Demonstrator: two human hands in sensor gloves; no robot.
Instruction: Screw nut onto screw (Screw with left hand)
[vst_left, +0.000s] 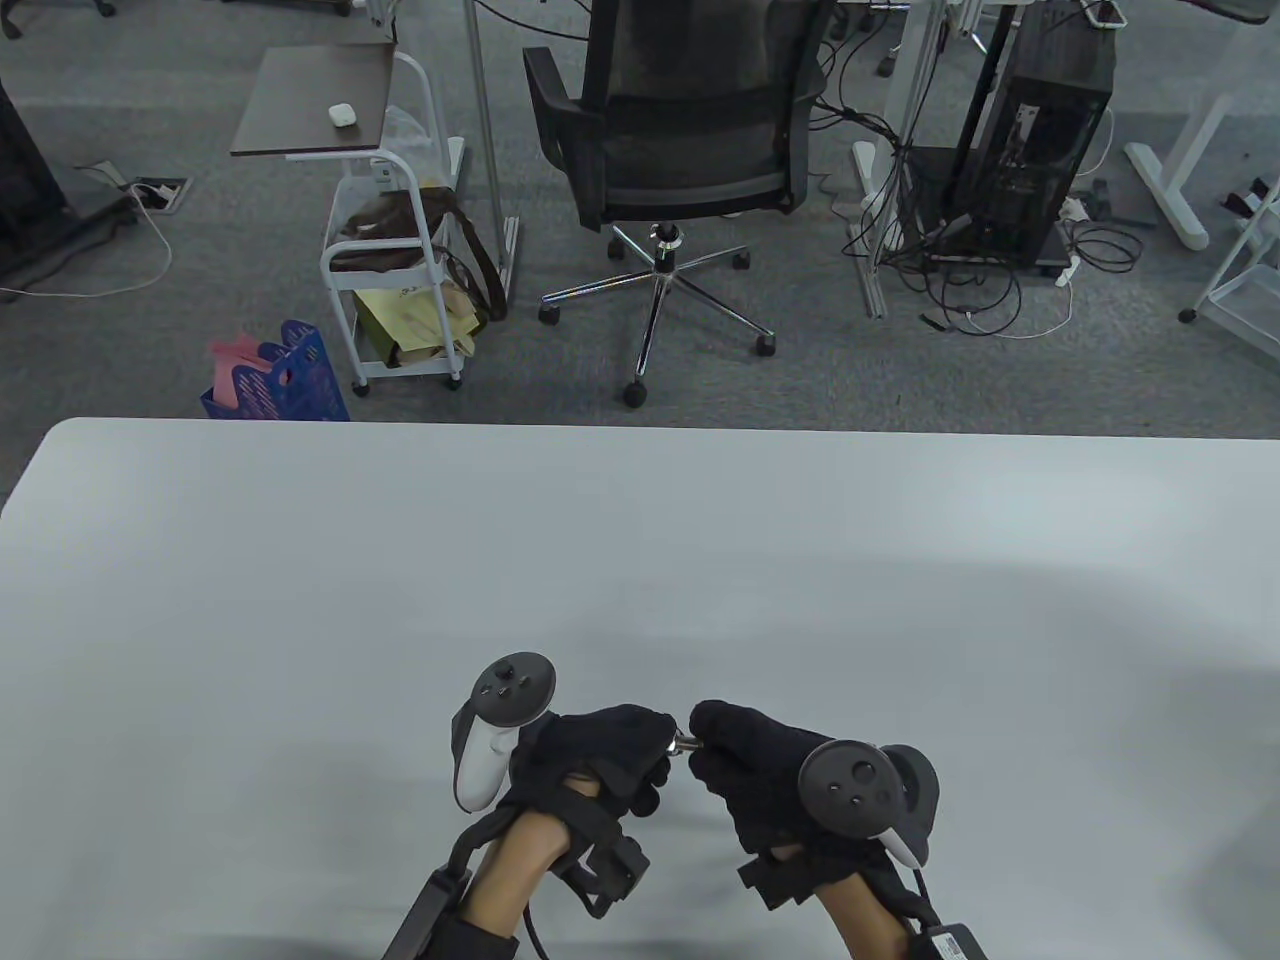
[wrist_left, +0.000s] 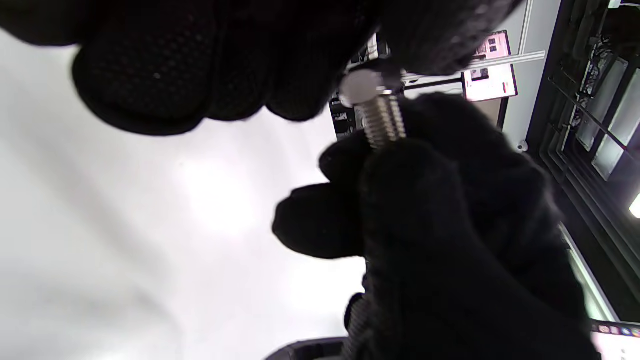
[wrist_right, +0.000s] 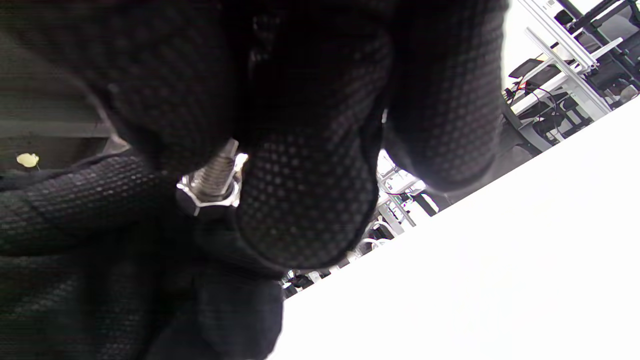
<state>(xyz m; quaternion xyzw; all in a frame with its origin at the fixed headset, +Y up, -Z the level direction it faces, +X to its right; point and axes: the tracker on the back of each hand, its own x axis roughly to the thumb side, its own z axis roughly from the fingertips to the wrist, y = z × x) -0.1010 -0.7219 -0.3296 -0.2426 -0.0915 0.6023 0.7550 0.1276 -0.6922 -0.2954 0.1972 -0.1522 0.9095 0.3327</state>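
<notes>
One screw (wrist_right: 216, 172) and one nut (wrist_right: 207, 196) sit between two gloved hands, held up above the near part of the white table (vst_left: 640, 560). The nut is on the screw's threads. In the table view only a small shiny bit of metal shows between the fingertips.

The left hand (vst_left: 595, 760) curls its fingers and pinches the nut end. The right hand (vst_left: 760, 770) curls its fingers and pinches the other end of the screw. The two hands almost touch. The black gloves hide most of the screw.

Each hand has one tracker on its back, two in all.

Past the table stand one black chair (vst_left: 680, 130), one white cart (vst_left: 400, 290) and one blue basket (vst_left: 280, 380).
</notes>
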